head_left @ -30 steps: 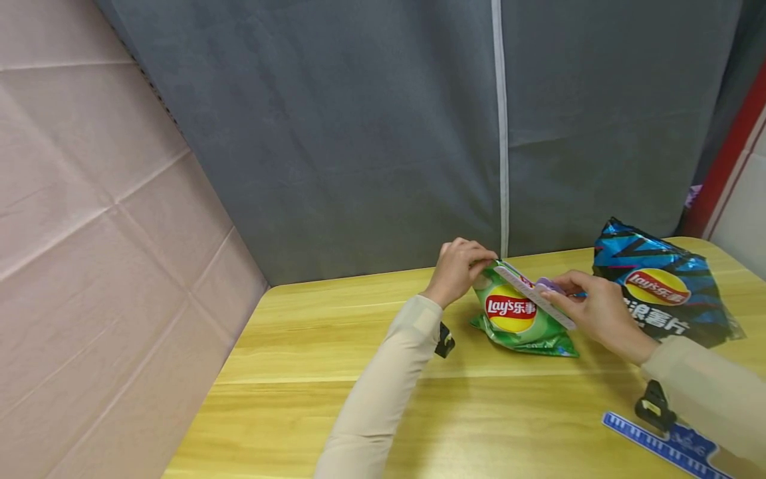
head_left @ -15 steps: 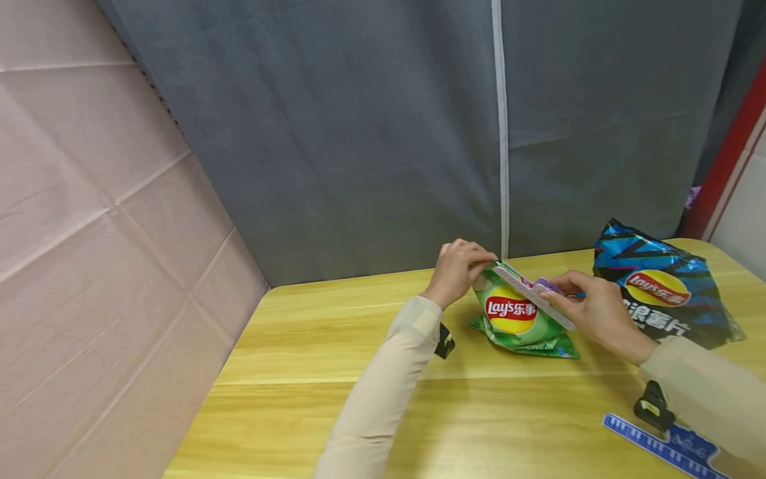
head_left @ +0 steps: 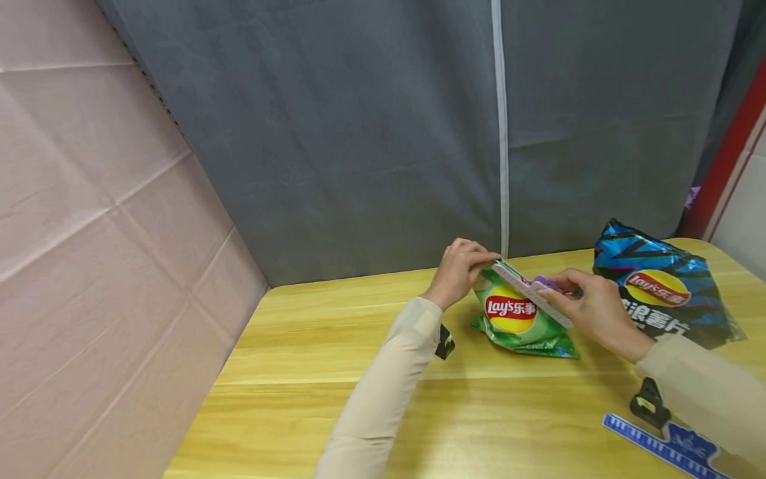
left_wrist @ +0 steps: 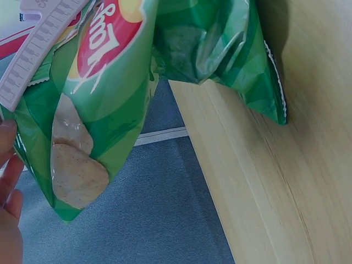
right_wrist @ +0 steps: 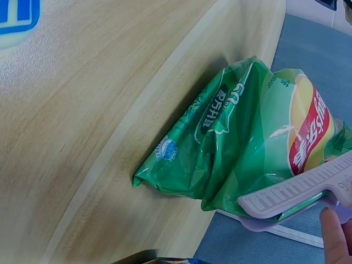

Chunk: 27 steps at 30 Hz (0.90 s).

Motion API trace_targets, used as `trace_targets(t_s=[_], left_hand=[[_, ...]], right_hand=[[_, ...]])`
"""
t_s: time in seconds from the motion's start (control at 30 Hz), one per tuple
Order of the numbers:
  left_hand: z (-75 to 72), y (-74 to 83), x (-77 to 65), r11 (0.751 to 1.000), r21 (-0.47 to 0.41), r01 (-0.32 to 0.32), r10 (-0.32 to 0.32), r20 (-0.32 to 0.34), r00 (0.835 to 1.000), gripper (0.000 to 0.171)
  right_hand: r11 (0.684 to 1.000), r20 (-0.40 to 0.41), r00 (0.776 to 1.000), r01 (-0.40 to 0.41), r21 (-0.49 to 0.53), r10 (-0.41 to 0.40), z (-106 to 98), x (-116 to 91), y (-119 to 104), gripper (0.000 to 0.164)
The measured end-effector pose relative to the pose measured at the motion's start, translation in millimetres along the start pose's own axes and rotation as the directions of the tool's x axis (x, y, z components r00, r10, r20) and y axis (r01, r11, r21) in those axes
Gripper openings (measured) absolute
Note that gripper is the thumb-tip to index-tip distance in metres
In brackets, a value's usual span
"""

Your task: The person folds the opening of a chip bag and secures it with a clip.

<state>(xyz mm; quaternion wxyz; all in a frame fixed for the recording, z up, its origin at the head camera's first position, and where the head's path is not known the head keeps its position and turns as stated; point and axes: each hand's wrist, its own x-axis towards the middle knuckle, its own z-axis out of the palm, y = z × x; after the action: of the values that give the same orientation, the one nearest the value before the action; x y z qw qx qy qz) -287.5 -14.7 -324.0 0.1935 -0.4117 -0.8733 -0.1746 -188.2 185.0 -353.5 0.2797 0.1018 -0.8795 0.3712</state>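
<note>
A green Lay's chip bag [head_left: 509, 311] stands on the table, its top folded edge slanting down to the right. Along that edge lies a pale purple bag clip [head_left: 529, 291] with a piano-key pattern. My left hand [head_left: 457, 269] pinches the bag's upper left corner; in the left wrist view its fingers [left_wrist: 10, 181] are beside the clip's end. With thumb and fingers, my right hand [head_left: 598, 309] grips the clip's purple handle. The right wrist view shows the clip [right_wrist: 297, 192] with its two bars on either side of the bag's edge [right_wrist: 236, 137].
A dark blue Lay's bag [head_left: 658, 286] lies to the right, behind my right hand. Near the front right is a blue piano-key clip [head_left: 658, 446], partly under my right sleeve. A grey curtain [head_left: 359, 166] hangs behind the wooden table [head_left: 311, 332].
My right hand and the purple clip have shifted very slightly left along the bag's edge. My left hand still pinches the corner, and the bag stays in place.
</note>
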Motion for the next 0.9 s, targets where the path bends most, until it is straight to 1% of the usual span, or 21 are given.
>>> trace_targets(t_s=[0.13, 0.2, 0.3, 0.43, 0.6, 0.8, 0.9], left_hand=[[-0.3, 0.0, 0.8, 1.0, -0.006, -0.008, 0.008, 0.024, 1.0, 0.026], [0.1, -0.2, 1.3, 1.0, -0.027, -0.013, 0.013, 0.014, 1.0, 0.024], [1.0, -0.4, 2.1, 0.998, -0.055, -0.017, 0.016, -0.025, 1.0, 0.019], [1.4, -0.1, 2.2, 0.997, -0.075, -0.002, -0.003, -0.059, 0.998, 0.014], [1.6, -0.3, 2.3, 0.995, -0.1, 0.006, -0.013, -0.066, 0.998, 0.012], [1.5, -1.5, 3.0, 0.994, -0.104, 0.01, -0.017, -0.065, 0.998, 0.011], [1.5, -2.3, 2.7, 0.994, -0.106, 0.015, -0.022, -0.065, 0.998, 0.011]], right_hand=[[1.0, -0.007, 1.0, 0.014, 0.001, -0.014, 0.2, 0.1, -0.5, 0.018], [1.0, -0.014, 1.0, 0.022, 0.002, -0.022, 0.5, -0.2, -0.8, 0.018], [1.0, -0.019, 1.0, 0.025, 0.001, -0.025, 0.6, -0.2, -1.3, 0.018], [1.0, -0.019, 1.0, 0.019, 0.004, -0.019, 0.6, 0.2, -1.7, 0.018], [1.0, -0.017, 1.0, 0.022, 0.012, -0.021, 0.9, 1.1, -1.6, 0.018], [1.0, 0.013, 1.0, -0.013, 0.014, 0.013, 0.4, 2.6, -2.6, 0.019], [1.0, 0.017, 1.0, -0.017, 0.012, 0.017, 0.9, 3.5, -2.9, 0.02]])
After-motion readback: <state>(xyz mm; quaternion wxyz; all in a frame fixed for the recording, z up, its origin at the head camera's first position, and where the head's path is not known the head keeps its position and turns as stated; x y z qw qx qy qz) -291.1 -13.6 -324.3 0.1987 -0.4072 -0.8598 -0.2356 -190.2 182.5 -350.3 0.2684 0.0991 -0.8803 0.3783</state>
